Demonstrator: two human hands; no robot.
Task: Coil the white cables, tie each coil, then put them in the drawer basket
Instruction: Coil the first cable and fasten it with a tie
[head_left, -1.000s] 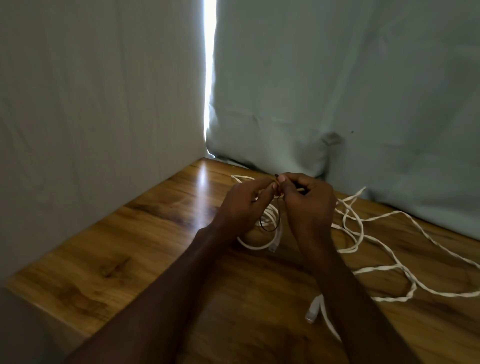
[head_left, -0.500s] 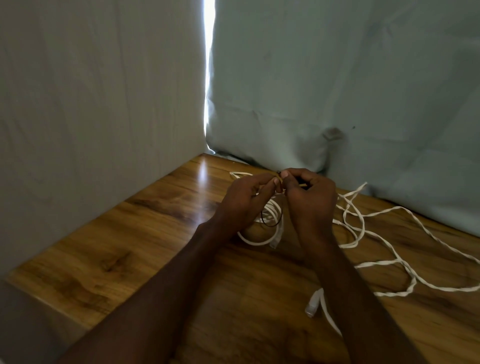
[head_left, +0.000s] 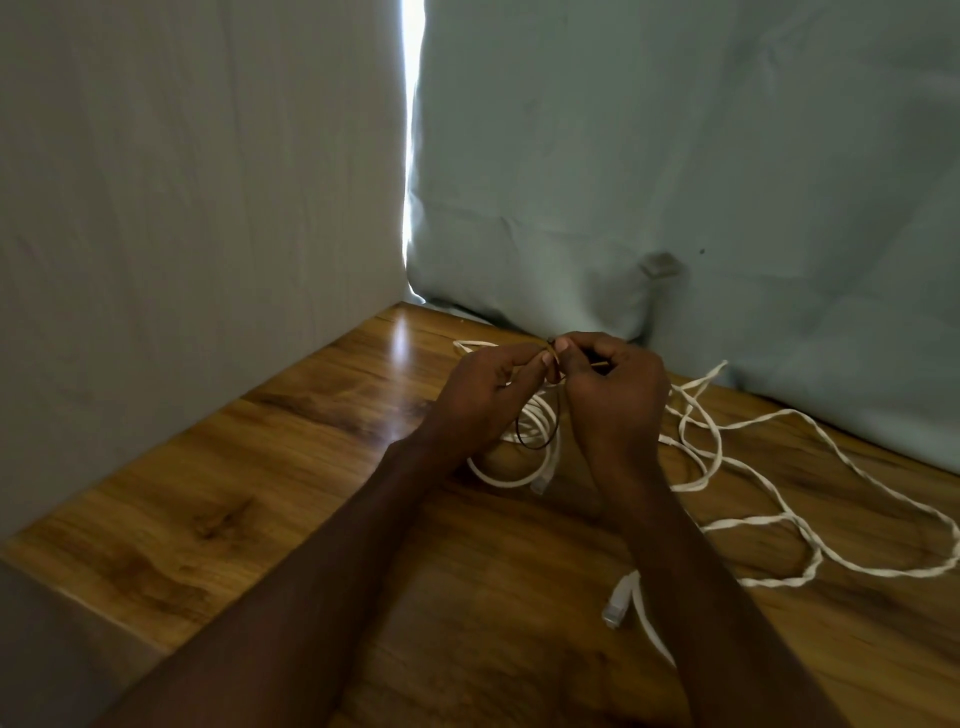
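Head view shows your left hand (head_left: 488, 395) and right hand (head_left: 613, 395) have barely moved, fingertips still pinching the thin dark tie loop (head_left: 537, 434) above the small white cable coil (head_left: 519, 457) on the wooden table (head_left: 311, 467), so tying isn't done.

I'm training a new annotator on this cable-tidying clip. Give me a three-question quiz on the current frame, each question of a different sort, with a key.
1. True or false: the loose white cable on the right of the wooden table is already coiled.
2. Multiple choice: what do the left hand and right hand pinch between them? A) a thin dark tie B) scissors C) a roll of tape
3. Fill in: the small white coil lies directly below the two ____.

Key: 1 false, it sprawls in loose loops; 2 A, its dark loop hangs over the coil; 3 hands.
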